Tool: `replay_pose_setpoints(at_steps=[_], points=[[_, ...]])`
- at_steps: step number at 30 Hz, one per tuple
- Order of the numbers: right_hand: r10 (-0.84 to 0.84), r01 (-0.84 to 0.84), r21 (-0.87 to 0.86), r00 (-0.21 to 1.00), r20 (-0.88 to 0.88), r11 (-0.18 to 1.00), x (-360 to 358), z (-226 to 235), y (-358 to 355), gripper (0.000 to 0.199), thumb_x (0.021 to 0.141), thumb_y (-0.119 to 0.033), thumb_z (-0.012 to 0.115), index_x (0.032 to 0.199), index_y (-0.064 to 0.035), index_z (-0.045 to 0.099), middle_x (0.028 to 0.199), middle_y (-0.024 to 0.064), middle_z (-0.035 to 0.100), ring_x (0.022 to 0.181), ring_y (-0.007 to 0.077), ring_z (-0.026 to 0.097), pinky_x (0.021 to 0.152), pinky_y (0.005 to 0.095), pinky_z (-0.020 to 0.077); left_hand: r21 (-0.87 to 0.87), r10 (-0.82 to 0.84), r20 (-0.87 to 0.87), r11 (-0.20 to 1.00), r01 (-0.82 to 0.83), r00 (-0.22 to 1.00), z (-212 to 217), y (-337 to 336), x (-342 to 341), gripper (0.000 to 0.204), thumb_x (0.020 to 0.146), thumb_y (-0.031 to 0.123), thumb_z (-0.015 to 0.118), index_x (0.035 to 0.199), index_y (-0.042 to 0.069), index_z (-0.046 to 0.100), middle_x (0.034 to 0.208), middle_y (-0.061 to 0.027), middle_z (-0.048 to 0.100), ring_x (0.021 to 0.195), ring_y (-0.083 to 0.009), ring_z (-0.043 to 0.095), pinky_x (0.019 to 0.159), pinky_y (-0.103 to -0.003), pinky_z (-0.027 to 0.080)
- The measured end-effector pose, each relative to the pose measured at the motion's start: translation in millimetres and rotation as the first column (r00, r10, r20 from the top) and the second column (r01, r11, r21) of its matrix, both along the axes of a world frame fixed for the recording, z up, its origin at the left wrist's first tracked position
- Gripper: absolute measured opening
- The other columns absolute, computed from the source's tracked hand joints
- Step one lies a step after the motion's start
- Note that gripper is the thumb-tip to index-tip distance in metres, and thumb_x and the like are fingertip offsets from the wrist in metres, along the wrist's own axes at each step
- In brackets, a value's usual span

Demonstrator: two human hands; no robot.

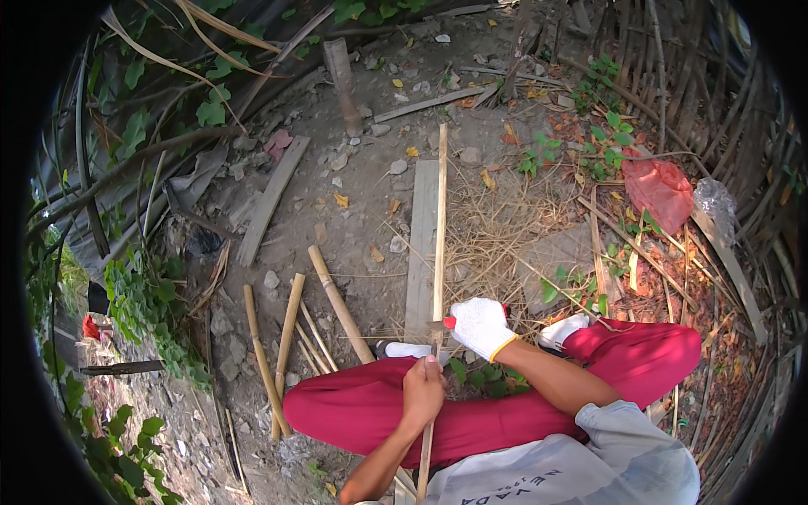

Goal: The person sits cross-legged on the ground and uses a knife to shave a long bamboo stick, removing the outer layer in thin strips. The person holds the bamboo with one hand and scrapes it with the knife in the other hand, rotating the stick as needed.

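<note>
A long pale bamboo strip (441,219) runs from the ground ahead down past my lap. My bare left hand (423,390) is closed round its lower part, thumb on top. My right hand (481,328), in a white glove with a yellow cuff edge, grips the red handle of a knife (438,325). The short blade lies across the strip just above my left hand and seems to touch it. Most of the handle is hidden in the glove. Beneath the strip, a grey board (421,252) lies flat on the soil.
Several cut bamboo poles (337,303) lie left of my knee. A wooden stake (342,88) stands upright farther off, near another grey plank (273,202). Dry straw (488,236) is heaped to the right, with a red plastic bag (658,194) beyond. Vines and a stick fence border the ground.
</note>
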State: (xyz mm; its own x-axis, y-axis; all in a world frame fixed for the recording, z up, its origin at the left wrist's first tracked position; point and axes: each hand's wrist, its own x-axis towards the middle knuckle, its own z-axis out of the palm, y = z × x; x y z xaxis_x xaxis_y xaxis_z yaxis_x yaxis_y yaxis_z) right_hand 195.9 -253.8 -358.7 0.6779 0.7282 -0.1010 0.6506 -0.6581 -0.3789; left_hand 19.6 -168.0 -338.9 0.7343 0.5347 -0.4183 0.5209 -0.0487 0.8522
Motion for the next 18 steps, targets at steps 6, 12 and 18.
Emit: replay_pose_setpoints(at_steps=[6,12,18], points=[[-0.096,0.096,0.000,0.995,-0.004,0.995,14,-9,28,0.021,0.085,-0.022,0.062,0.085,-0.0064,0.075,0.079,0.0202,0.072,0.077,0.0365,0.073,0.067,0.0477,0.0576,-0.022,0.015,-0.096,1.000,-0.018,0.995,12,12,-6,0.046,0.110,0.031,0.037,0.083,0.001,0.058,0.060,-0.0074,0.057,0.052,-0.0175,0.056,0.053,-0.037,0.047],[-0.076,0.077,0.001,0.992,0.101,0.997,43,-21,28,0.022,0.087,-0.021,0.061,0.086,-0.0056,0.076,0.083,0.0217,0.073,0.078,0.0358,0.074,0.067,0.0473,0.0581,0.022,-0.036,-0.014,0.999,0.036,0.999,-1,8,-8,0.044,0.111,0.030,0.038,0.083,0.001,0.057,0.061,-0.0065,0.056,0.050,-0.0160,0.055,0.051,-0.036,0.046],[-0.149,0.152,-0.036,0.986,0.078,0.988,70,-15,27,0.022,0.088,-0.020,0.060,0.088,-0.0054,0.076,0.083,0.0210,0.073,0.081,0.0365,0.074,0.069,0.0473,0.0585,-0.015,-0.069,-0.046,0.998,0.069,0.997,16,-2,-41,0.042,0.111,0.029,0.039,0.084,0.001,0.057,0.063,-0.0061,0.056,0.050,-0.0151,0.055,0.049,-0.034,0.045]])
